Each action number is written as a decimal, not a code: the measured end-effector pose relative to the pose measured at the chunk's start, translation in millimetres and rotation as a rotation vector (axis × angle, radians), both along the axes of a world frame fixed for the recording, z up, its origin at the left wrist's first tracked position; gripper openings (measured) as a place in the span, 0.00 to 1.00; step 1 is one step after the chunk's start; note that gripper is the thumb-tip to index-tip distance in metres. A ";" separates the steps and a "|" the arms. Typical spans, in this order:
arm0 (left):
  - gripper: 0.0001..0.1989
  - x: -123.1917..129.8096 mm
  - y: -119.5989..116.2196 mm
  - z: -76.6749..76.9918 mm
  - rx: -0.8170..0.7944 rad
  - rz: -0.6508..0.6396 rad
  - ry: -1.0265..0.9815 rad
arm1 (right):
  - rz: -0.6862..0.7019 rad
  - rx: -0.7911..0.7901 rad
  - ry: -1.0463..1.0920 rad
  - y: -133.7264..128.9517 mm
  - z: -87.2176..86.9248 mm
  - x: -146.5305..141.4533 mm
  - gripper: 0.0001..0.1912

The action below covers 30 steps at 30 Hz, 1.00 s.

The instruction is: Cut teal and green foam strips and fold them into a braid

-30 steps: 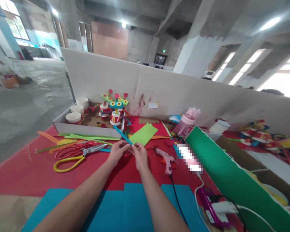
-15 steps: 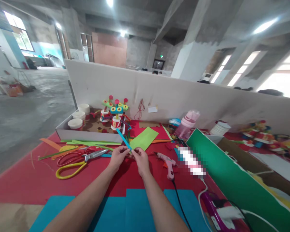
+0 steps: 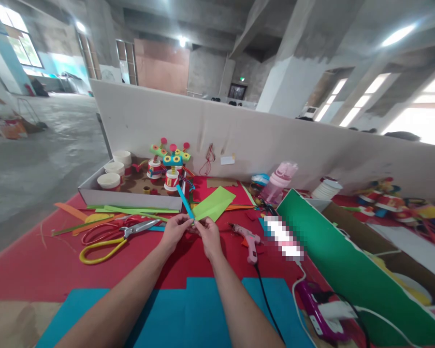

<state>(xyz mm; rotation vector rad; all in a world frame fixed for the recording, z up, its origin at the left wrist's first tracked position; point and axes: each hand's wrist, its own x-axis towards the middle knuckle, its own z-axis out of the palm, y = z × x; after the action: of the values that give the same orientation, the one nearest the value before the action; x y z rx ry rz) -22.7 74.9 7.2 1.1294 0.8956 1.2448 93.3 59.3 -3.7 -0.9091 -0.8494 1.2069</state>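
A narrow blue paper strip [image 3: 184, 201] slants up and away from between my two hands. Both my left hand [image 3: 177, 231] and my right hand [image 3: 208, 237] pinch its near end, fingertips almost touching. Something small at the fingertips is too tiny to make out. Just behind them lies a light green paper sheet [image 3: 214, 204]. To the right of my right hand rests a pink glue gun [image 3: 251, 242]. Yellow-handled scissors [image 3: 125, 238] lie left of my left hand, beside a red-handled pair.
A shallow box [image 3: 130, 199] holds white cups [image 3: 108, 181] and paper-cup figures [image 3: 172, 166]. Blue sheets [image 3: 170, 309] lie at the near edge. On the right are a pink bottle [image 3: 280, 181], a green box wall [image 3: 333, 251] and a purple power strip [image 3: 321, 314].
The view has shifted slightly, so things on the table appear a little higher and further left. The blue strip stands a bit steeper between my hands, which still pinch it.
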 end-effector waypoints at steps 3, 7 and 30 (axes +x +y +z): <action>0.15 0.9 0.5 -0.4 -0.019 -0.030 -0.047 | -0.047 0.006 0.015 0.8 -4.1 -2.5 0.12; 0.15 1.2 0.5 -0.8 -0.008 -0.028 -0.060 | -0.059 -0.002 0.018 0.0 -4.0 -4.3 0.12; 0.13 -1.7 2.1 -2.9 0.028 0.029 0.012 | 0.086 -0.065 0.160 -2.7 3.2 2.6 0.14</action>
<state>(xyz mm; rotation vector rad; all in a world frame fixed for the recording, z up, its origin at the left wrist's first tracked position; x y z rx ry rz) -24.4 77.0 4.3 1.1512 0.9090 1.2788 95.9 56.6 -0.5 -0.8231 -0.7307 1.3693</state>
